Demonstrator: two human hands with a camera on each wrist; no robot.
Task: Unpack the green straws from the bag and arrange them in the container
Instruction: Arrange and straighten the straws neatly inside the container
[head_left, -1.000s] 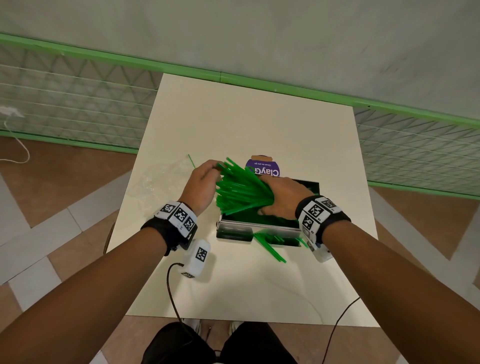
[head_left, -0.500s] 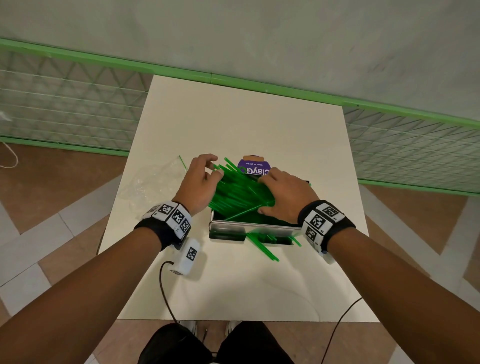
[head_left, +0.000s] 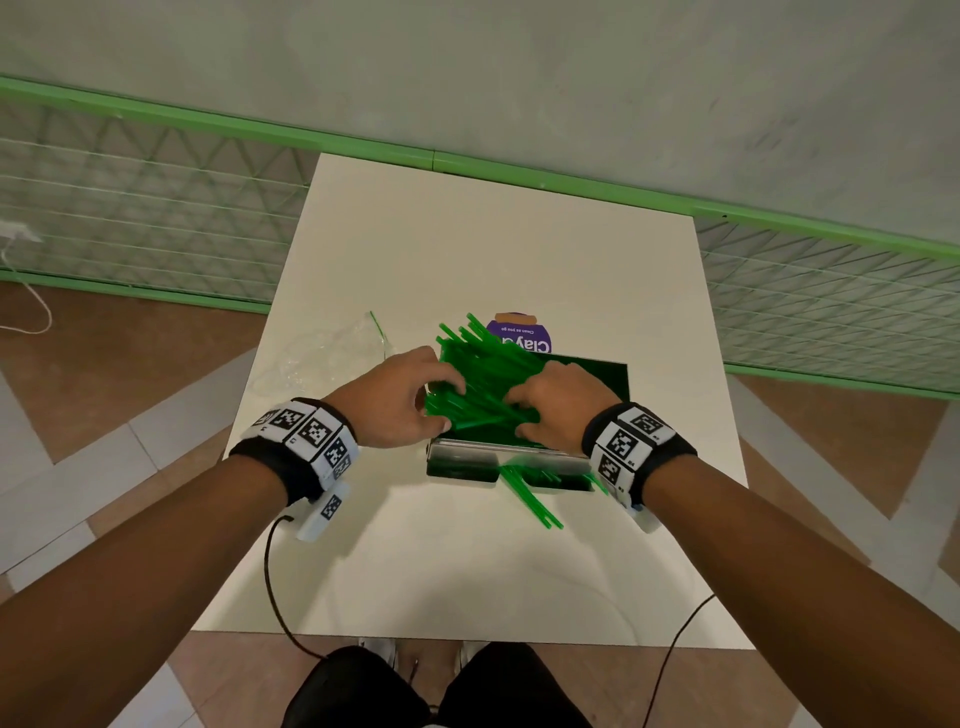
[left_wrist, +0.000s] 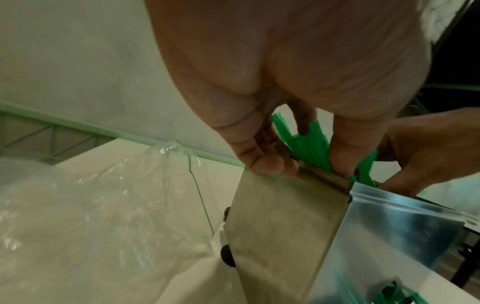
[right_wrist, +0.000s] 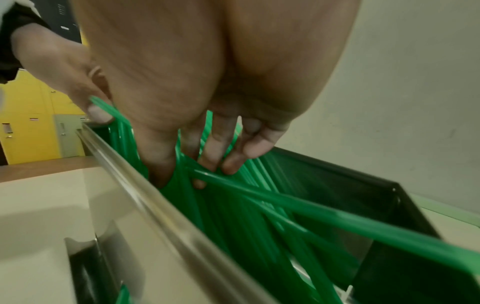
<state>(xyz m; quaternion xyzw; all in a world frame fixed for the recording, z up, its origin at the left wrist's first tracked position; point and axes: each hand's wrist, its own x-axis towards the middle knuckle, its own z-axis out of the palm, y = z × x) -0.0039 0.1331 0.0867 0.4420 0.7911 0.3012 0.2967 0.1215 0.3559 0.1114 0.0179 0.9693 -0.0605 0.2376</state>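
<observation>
A bundle of green straws (head_left: 483, 369) lies slanted in the metal container (head_left: 462, 460), its far ends poking over the back left rim. My left hand (head_left: 441, 410) pinches the straws' near left ends at the container's left corner (left_wrist: 280, 226); in the left wrist view the thumb and fingers (left_wrist: 270, 164) close on the straws (left_wrist: 311, 148). My right hand (head_left: 519, 415) sits inside the container, its fingers curled into the straws (right_wrist: 246, 216) beside the front rim (right_wrist: 155, 201). A few straws (head_left: 530, 499) stick out of the front slot onto the table.
The crumpled clear bag (head_left: 322, 358) lies left of the container, with one thin green straw (head_left: 378, 330) on it. A purple label (head_left: 519, 335) stands behind the container. The white table (head_left: 467, 571) ends at a green railing (head_left: 519, 174). Cables hang off the near edge.
The fanned bundle has sunk lower into the container. My left hand has closed in on its left ends, and my right hand has dropped deeper among the straws.
</observation>
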